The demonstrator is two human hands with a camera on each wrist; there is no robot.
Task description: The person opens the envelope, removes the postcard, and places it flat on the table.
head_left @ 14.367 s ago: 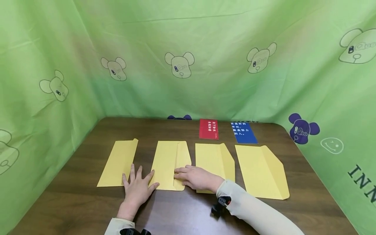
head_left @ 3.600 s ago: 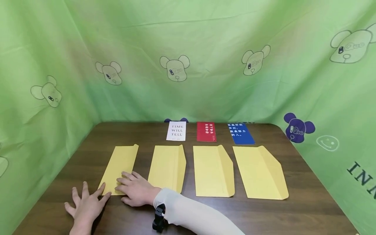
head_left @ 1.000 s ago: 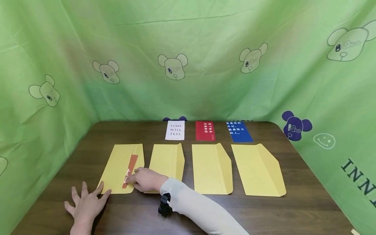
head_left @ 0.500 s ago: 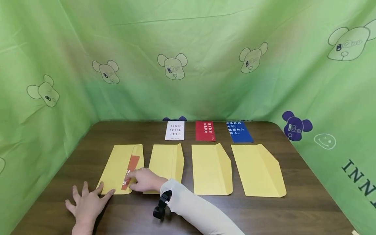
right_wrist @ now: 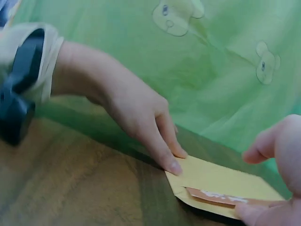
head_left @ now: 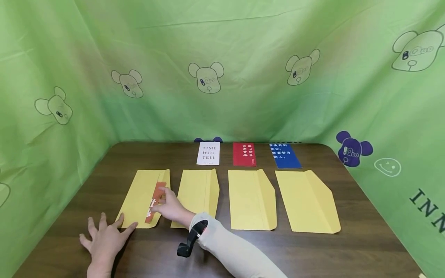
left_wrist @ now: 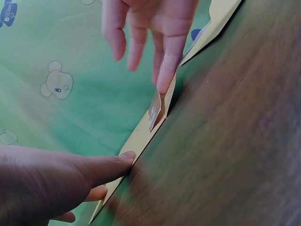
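Observation:
The leftmost yellow envelope (head_left: 139,197) lies on the table with its flap open to the right. An orange card (head_left: 149,218) with white lettering sticks partly out of its opening; the rest is hidden inside. My left hand (head_left: 106,239) is spread, thumb and index finger resting on the envelope's near left corner. Over the opening is my right hand (head_left: 174,206). In the right wrist view its thumb (right_wrist: 247,214) touches the orange card (right_wrist: 221,197), while the index finger stands apart above. The left wrist view shows one digit of the right hand (left_wrist: 153,21) at the card's edge.
Three more yellow envelopes, a second (head_left: 194,193), a third (head_left: 245,200) and a rightmost (head_left: 304,200), lie in a row. Behind them lie a white card (head_left: 208,159), a red card (head_left: 244,161) and a blue card (head_left: 288,160). Green curtain (head_left: 243,108) surrounds the brown table (head_left: 354,216).
Since the earliest frame, the white card has appeared at the back. The leftmost envelope's flap has opened and the orange card shows. Just now the right hand's fingers have spread and risen; left hand stays.

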